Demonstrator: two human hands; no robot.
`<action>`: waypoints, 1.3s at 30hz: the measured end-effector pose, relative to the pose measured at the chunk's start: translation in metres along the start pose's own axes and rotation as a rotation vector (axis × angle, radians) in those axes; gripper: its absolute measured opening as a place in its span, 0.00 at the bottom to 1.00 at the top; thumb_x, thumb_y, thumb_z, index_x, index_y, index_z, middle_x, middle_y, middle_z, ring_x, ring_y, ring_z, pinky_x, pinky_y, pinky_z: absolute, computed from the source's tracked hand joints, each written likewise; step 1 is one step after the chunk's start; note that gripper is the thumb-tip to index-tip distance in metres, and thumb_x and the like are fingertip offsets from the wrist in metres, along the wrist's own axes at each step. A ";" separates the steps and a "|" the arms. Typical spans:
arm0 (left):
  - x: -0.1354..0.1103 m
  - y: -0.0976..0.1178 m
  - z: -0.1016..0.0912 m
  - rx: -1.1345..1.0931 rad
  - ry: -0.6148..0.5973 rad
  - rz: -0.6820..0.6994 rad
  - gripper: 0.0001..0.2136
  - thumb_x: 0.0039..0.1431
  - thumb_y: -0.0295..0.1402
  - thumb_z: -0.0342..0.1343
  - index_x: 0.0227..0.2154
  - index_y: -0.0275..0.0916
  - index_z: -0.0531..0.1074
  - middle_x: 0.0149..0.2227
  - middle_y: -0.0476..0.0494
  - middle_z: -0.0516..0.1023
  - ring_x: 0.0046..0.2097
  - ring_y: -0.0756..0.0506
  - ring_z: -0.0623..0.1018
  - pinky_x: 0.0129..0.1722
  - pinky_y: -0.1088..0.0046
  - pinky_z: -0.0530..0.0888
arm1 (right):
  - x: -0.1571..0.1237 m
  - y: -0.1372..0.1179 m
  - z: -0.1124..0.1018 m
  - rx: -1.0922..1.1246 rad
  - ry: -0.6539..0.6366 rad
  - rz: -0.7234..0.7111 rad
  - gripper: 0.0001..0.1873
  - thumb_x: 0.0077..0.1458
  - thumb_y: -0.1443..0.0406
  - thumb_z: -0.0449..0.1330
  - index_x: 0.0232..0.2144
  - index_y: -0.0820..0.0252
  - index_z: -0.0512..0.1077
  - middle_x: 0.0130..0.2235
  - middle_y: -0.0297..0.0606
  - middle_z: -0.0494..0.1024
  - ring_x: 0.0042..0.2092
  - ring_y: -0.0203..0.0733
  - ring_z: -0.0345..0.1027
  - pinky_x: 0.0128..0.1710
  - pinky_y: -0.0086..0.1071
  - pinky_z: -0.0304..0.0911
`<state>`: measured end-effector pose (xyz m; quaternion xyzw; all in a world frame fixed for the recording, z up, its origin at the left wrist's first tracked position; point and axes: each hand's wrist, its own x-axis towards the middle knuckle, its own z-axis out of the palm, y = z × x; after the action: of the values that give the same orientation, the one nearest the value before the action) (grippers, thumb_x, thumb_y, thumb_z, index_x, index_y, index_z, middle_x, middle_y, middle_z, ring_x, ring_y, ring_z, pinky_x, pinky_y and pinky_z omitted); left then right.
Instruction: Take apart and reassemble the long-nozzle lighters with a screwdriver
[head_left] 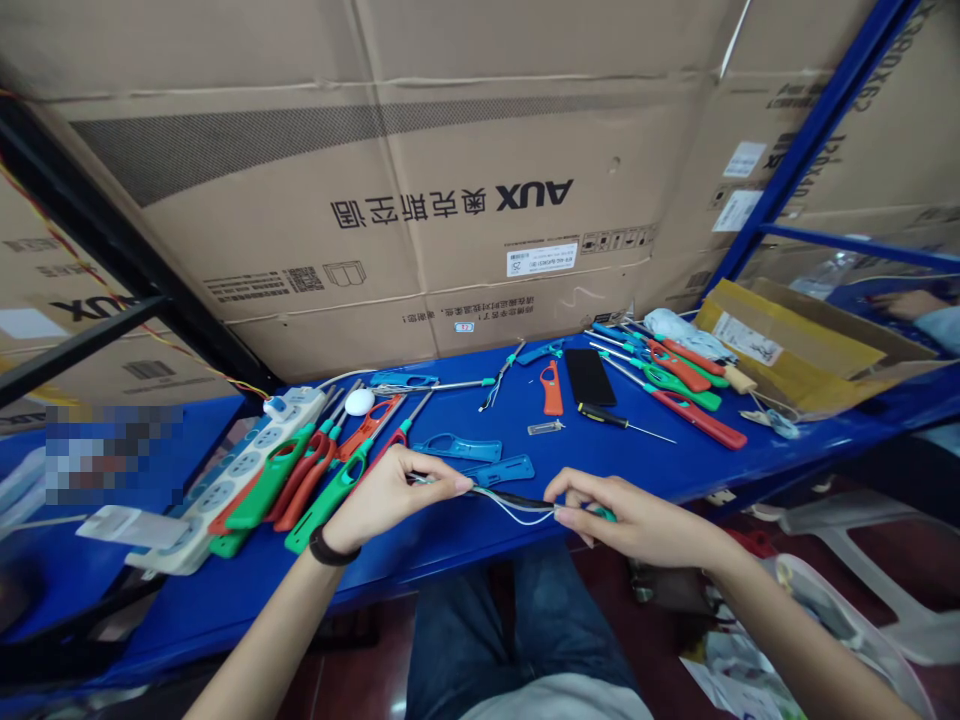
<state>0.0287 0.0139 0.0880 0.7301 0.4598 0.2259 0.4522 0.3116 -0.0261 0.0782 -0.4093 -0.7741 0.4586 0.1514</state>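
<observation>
My left hand (397,492) and my right hand (615,515) hold one thin lighter inner part (517,500) between them, just above the front edge of the blue shelf (465,545). The left fingers pinch its metal tube end. The right fingers pinch the other end, where a bit of green plastic shows. White wires and a black sleeve run between the two hands. Two blue lighter shell halves (480,458) lie on the shelf right behind the hands.
Several red and green long-nose lighters (315,475) lie at the left beside a white power strip (225,485). More lighters (679,385), a black phone (589,377), a screwdriver (619,420) and an open cardboard box (795,345) sit to the right. Big cartons stand behind.
</observation>
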 end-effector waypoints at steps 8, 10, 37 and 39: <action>-0.004 0.000 -0.010 0.093 -0.004 0.111 0.12 0.53 0.42 0.60 0.35 0.39 0.81 0.31 0.44 0.82 0.33 0.46 0.76 0.38 0.72 0.72 | 0.003 -0.002 0.004 -0.060 0.089 -0.029 0.16 0.64 0.54 0.46 0.39 0.56 0.67 0.23 0.27 0.65 0.25 0.33 0.57 0.27 0.26 0.52; -0.004 0.000 -0.012 0.115 -0.023 0.124 0.13 0.54 0.42 0.59 0.34 0.39 0.81 0.31 0.44 0.81 0.33 0.46 0.76 0.38 0.72 0.72 | 0.003 -0.006 0.006 -0.094 0.107 -0.037 0.15 0.65 0.55 0.45 0.37 0.56 0.66 0.25 0.29 0.67 0.27 0.34 0.58 0.29 0.27 0.53; -0.012 0.011 -0.017 0.150 0.002 0.154 0.09 0.55 0.37 0.59 0.30 0.37 0.79 0.31 0.45 0.80 0.33 0.48 0.75 0.36 0.75 0.69 | 0.007 -0.004 0.018 -0.377 0.294 -0.079 0.15 0.65 0.57 0.46 0.36 0.53 0.71 0.36 0.35 0.73 0.37 0.39 0.67 0.38 0.30 0.59; -0.014 0.016 -0.016 0.175 0.015 0.154 0.10 0.56 0.38 0.58 0.29 0.37 0.78 0.30 0.45 0.80 0.33 0.48 0.75 0.35 0.75 0.70 | 0.008 -0.003 0.019 -0.410 0.315 -0.075 0.14 0.64 0.57 0.47 0.36 0.53 0.71 0.35 0.35 0.73 0.37 0.39 0.67 0.37 0.30 0.59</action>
<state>0.0175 0.0059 0.1112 0.7983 0.4237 0.2242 0.3645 0.2936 -0.0315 0.0693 -0.4690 -0.8323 0.2168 0.2009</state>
